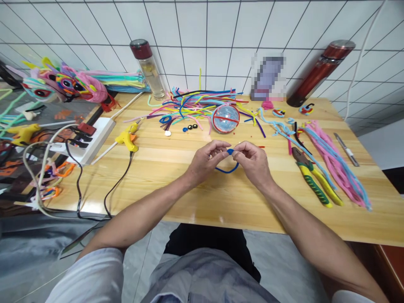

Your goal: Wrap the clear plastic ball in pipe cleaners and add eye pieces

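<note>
tabletop of pale wood (158, 164) is covered toward its back by a heap of multicoloured pipe cleaners (192, 102), with a red thermos (318, 76) stood at the back right and yellow-and-green-handled pliers (312, 184) laid farther forward. the left hand (208, 160) and the right hand (254, 163) are held close together near the middle, just before a clear ball (225, 113) banded in red, and a blue pipe cleaner (230, 152) is pinched between their fingertips, its length curved beneath.
</note>
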`<state>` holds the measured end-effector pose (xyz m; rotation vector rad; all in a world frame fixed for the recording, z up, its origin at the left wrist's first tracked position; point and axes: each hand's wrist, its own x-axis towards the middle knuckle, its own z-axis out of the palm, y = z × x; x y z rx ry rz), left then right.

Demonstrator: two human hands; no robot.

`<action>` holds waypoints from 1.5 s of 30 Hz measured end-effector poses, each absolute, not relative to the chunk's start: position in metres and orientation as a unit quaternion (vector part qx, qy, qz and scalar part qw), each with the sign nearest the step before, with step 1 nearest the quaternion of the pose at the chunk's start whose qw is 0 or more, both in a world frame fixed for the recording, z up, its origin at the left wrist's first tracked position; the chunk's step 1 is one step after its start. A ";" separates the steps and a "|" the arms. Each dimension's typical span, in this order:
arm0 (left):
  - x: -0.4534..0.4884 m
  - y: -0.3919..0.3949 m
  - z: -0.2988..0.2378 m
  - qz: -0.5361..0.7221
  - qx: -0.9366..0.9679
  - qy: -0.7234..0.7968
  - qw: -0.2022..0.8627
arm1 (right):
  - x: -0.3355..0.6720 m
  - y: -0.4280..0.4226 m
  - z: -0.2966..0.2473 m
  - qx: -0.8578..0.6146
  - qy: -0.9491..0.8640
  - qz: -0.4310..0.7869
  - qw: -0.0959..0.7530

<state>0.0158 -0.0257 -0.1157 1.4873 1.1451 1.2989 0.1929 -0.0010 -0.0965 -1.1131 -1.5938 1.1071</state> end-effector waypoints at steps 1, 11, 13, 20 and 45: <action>0.015 -0.025 -0.116 0.511 0.603 0.456 0.409 | 0.194 -0.001 -0.096 -0.448 -0.641 0.447 0.435; 0.018 -0.027 -0.116 0.524 0.603 0.456 0.392 | 0.191 -0.004 -0.101 -0.449 -0.655 0.418 0.442; 0.019 -0.027 -0.119 0.529 0.593 0.455 0.403 | 0.191 -0.004 -0.103 -0.450 -0.662 0.392 0.453; 0.018 -0.024 -0.118 0.513 0.575 0.460 0.442 | 0.194 -0.001 -0.103 -0.433 -0.712 0.338 0.438; 0.023 -0.024 -0.120 0.548 0.453 0.438 0.550 | 0.190 -0.004 -0.108 -0.447 -0.663 0.394 0.454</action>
